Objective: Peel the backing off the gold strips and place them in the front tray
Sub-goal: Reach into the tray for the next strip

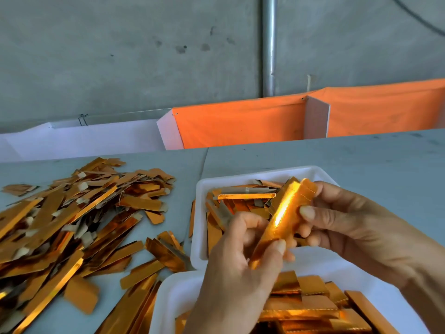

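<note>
A shiny gold strip [285,213] is held up between both hands above the trays, tilted from lower left to upper right. My left hand [240,268] pinches its lower end with thumb and fingers. My right hand [356,225] grips its upper end, thumb on the face. The front tray [168,302], white, lies at the bottom edge and holds several gold strips. A second white tray [201,213] behind it holds gold pieces mixed with grey backing scraps.
A big loose pile of gold strips [72,225] covers the grey table on the left. Behind the table stand a white board [96,138] and an orange cloth barrier [240,121], with a metal pole [269,44] against the concrete wall.
</note>
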### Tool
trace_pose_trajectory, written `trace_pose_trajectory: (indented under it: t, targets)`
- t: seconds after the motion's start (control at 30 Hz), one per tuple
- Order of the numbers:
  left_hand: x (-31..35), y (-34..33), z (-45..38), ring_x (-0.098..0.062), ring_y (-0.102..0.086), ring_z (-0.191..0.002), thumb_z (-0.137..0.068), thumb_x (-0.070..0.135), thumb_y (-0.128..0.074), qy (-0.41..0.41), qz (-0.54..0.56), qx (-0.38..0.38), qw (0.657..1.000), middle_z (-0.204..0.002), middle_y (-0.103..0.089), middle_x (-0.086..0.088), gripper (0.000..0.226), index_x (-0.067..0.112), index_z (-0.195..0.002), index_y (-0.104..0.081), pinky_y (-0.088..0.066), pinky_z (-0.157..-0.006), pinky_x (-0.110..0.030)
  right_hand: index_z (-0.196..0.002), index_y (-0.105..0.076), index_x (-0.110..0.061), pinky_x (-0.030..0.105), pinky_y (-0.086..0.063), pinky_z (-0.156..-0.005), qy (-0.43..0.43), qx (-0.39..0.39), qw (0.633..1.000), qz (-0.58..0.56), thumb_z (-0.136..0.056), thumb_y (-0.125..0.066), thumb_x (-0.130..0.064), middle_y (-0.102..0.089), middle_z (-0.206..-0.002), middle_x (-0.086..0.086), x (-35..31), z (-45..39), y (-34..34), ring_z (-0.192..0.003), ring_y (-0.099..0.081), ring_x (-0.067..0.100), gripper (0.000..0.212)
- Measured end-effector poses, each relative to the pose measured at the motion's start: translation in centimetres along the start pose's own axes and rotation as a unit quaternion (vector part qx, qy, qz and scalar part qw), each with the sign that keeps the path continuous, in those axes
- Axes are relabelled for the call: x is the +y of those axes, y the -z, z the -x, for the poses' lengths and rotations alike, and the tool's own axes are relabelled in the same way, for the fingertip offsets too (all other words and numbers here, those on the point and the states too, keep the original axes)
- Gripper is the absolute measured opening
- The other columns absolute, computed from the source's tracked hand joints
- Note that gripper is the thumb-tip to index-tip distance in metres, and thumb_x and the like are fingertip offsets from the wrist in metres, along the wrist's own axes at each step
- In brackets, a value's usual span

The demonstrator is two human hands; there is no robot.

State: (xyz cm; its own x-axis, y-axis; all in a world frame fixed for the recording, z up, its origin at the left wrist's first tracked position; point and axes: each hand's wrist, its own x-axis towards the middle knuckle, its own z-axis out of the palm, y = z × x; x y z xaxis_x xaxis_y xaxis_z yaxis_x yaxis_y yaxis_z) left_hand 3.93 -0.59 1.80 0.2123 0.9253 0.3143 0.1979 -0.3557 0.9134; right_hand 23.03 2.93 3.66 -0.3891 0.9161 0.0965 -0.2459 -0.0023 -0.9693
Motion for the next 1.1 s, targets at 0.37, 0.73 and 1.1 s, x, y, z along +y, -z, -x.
trace_pose_trajectory:
  t: [0.37, 0.73, 1.1]
  targets:
    - [-1.4, -1.0, -0.6, -0.006, -0.045, -0.082, -0.071, 0.028, -0.063, -0.230, -0.374, 0.147, 0.886, -0.088, -0.052, 0.016, 0.032, 0.027, -0.099, -0.045, -0.043, -0.069, -0.023, -0.111, -0.069, -0.009, 0.029, -0.058, -0.073, -0.029, -0.010, 0.999, -0.016, -0.062, -0.087, -0.029, -0.070, -0.109, 0.018, -0.7, 0.5, -0.1, -0.093, -0.070, 0.025, 0.057]
    - [-1.3, -0.9, -0.3, 0.008, -0.049, -0.103, -0.080, 0.051, -0.045, -0.118, -0.260, 0.126, 0.950, -0.106, -0.051, 0.028, 0.034, 0.057, -0.113, -0.041, -0.038, -0.082, -0.002, -0.102, -0.066, -0.020, 0.027, -0.059, -0.069, 0.033, 0.119, 0.989, 0.084, -0.070, -0.071, -0.012, -0.071, -0.096, 0.009, -0.8, 0.4, -1.0, -0.088, -0.072, 0.029, 0.034]
    - [-1.5, -1.0, -0.4, 0.002, -0.051, -0.093, -0.085, 0.042, -0.036, -0.146, -0.262, 0.140, 0.943, -0.097, -0.046, 0.023, 0.053, 0.034, -0.136, -0.046, -0.039, -0.079, -0.003, -0.086, -0.067, -0.030, 0.027, -0.049, -0.070, 0.040, 0.208, 0.937, 0.278, -0.080, -0.071, -0.021, -0.075, -0.081, -0.003, -1.2, 0.5, -3.2, -0.070, -0.072, 0.010, 0.012]
